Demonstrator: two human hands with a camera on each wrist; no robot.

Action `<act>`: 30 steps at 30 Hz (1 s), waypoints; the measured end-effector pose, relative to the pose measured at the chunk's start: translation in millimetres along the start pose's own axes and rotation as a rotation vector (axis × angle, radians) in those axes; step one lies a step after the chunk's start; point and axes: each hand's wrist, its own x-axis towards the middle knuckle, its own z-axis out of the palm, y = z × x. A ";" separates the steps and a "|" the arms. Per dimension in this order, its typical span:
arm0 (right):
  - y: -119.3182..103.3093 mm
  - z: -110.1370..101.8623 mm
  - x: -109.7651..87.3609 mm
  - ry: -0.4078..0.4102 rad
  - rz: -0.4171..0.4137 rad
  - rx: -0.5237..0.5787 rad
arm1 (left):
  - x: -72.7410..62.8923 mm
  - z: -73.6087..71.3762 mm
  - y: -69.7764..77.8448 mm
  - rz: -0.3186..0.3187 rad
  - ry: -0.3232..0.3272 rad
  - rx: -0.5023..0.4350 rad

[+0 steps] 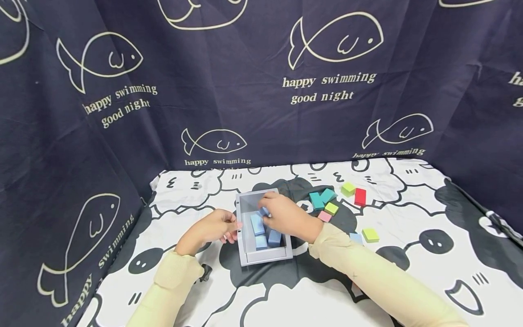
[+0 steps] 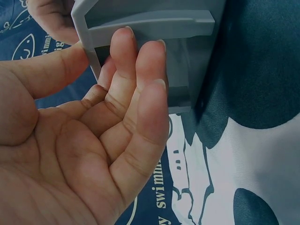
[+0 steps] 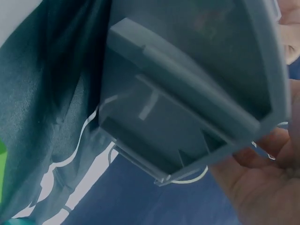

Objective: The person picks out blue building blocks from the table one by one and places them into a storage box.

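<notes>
A grey plastic box [image 1: 265,260] stands on the patterned cloth, its open top facing up. My left hand [image 1: 214,225] is at its left side, the thumb on the rim and the fingers curved against the outer wall, as the left wrist view shows. Over the box's far right part, my right hand [image 1: 283,215] reaches in and pinches a blue block [image 1: 264,211]. Below it on the box floor lie light blue blocks [image 1: 257,224] and a darker blue block [image 1: 274,238]. The right wrist view shows mostly the box's outer wall [image 3: 140,103], with that hand over the rim.
Right of the box lie two teal blocks [image 1: 316,200], a pink block [image 1: 324,216], a red block [image 1: 360,197] and several yellow-green blocks [image 1: 370,235]. A light blue block [image 1: 356,238] shows partly beyond the right sleeve. A dark fish-print curtain [image 1: 261,91] hangs behind the cloth.
</notes>
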 end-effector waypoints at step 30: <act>-13.8 29.0 20.9 -0.198 0.170 -0.229 | 1.4 1.2 4.1 -0.002 -0.015 0.033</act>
